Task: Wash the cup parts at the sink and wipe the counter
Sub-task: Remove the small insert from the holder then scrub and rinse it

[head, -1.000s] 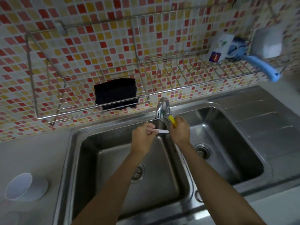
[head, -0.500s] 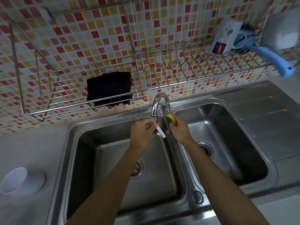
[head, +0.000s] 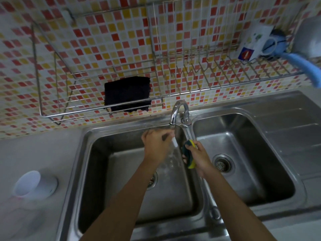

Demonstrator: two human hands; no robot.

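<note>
Left hand [head: 155, 148] is over the left basin of the sink [head: 81, 171], fingers curled, pinching a small white cup part [head: 175, 142] in the water running from the tap [head: 178, 110]; the part is too blurred to tell what it is. Right hand [head: 199, 157] is just beside it over the divider, gripping a yellow-green sponge [head: 188, 153], sponge not touching the part. White cup [head: 28, 182] is on the counter [head: 34, 153] left of the sink, well apart from both hands; black cloth [head: 127, 93] hangs on the wire rack [head: 52, 117] above.
</note>
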